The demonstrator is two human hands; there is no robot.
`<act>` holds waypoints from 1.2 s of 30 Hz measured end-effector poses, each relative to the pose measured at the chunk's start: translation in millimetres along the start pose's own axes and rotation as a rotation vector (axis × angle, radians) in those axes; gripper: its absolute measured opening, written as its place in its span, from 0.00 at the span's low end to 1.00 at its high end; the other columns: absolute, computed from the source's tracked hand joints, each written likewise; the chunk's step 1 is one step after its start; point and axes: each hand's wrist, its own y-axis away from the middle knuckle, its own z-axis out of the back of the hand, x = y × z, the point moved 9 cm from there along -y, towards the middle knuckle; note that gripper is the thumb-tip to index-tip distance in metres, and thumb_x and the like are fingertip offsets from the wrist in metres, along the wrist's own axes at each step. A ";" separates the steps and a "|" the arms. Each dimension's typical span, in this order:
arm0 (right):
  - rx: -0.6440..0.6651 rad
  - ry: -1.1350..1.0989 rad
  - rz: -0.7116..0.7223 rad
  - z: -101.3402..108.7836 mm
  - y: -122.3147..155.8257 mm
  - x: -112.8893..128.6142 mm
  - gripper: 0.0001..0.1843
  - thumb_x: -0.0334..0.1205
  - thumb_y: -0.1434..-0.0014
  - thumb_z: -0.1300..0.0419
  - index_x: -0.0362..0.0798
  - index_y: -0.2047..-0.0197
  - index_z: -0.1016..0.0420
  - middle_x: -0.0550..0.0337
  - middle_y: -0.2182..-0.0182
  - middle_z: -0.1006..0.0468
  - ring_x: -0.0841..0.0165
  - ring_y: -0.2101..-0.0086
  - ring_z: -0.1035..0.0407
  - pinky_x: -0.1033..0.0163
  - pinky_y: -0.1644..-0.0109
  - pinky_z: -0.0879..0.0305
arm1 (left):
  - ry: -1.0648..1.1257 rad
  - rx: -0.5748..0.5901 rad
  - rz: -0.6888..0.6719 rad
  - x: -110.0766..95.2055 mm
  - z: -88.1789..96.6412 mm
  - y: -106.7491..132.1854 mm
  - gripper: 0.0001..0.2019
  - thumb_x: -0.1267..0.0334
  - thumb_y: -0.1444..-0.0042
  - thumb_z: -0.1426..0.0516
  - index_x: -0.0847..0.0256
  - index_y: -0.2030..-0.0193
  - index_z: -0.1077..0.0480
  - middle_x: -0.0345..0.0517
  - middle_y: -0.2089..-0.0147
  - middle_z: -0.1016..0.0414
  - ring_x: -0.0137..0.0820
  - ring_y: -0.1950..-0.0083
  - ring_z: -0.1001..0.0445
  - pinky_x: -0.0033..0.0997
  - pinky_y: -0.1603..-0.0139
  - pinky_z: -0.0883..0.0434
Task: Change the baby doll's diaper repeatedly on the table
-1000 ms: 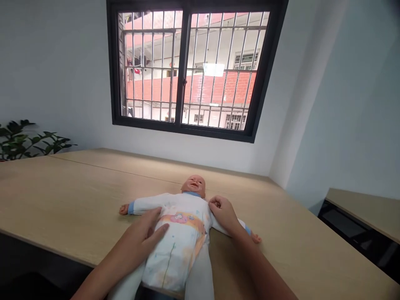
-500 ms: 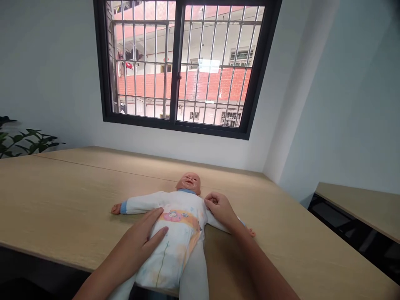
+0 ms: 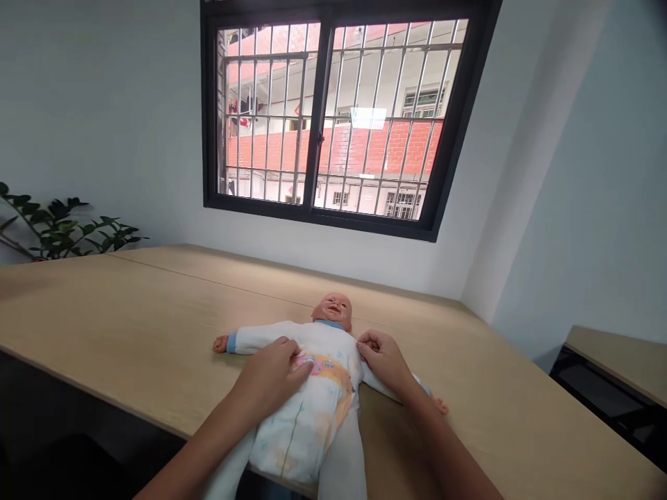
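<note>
A baby doll [image 3: 317, 410] in a white printed romper with blue cuffs and collar lies on its back, arms spread, head away from me. My left hand [image 3: 275, 375] rests on the side of its chest, fingers bent, thumb apart from them over the pink and orange print. On the other side, my right hand [image 3: 383, 357] is closed at the doll's shoulder, thumb and fingers pinched at the romper's sleeve edge. What lies between those fingertips is mostly hidden. The doll's legs reach over the near table edge.
The doll lies on a light wooden table [image 3: 156, 312]. Behind it is a white wall with a barred, dark-framed window [image 3: 320, 139]. A leafy plant [image 3: 67, 229] stands at the far left. A second wooden surface with dark panels [image 3: 615, 368] is at the right.
My left hand has slid up the doll's chest, and its flat fingers have bent. My right hand stays at the shoulder. The whole view has shifted slightly.
</note>
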 end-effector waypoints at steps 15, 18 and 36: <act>0.003 -0.007 0.002 -0.2 -0.1 0.0 0.09 0.43 0.46 0.44 0.46 0.72 0.30 0.64 0.79 0.32 0.70 0.76 0.39 0.65 0.72 0.46 | -0.011 -0.166 0.205 55.1 41.1 -0.5 0.14 0.58 0.38 0.54 0.57 0.75 0.41 0.37 0.76 0.32 0.30 0.72 0.34 0.29 0.69 0.45; -0.004 0.001 0.008 0.0 -0.8 -1.8 0.09 0.43 0.46 0.44 0.46 0.72 0.30 0.64 0.79 0.31 0.70 0.76 0.39 0.65 0.71 0.46 | 0.020 -0.084 0.148 45.1 37.6 0.0 0.14 0.59 0.39 0.54 0.57 0.75 0.41 0.37 0.76 0.33 0.31 0.71 0.34 0.29 0.69 0.45; -0.011 0.002 0.004 1.8 -0.4 -6.0 0.08 0.40 0.47 0.44 0.46 0.72 0.29 0.64 0.78 0.31 0.71 0.75 0.39 0.67 0.71 0.45 | -0.205 0.024 -0.065 -27.4 -17.7 40.9 0.19 0.57 0.32 0.59 0.60 0.49 0.30 0.56 0.44 0.27 0.43 0.44 0.28 0.43 0.46 0.32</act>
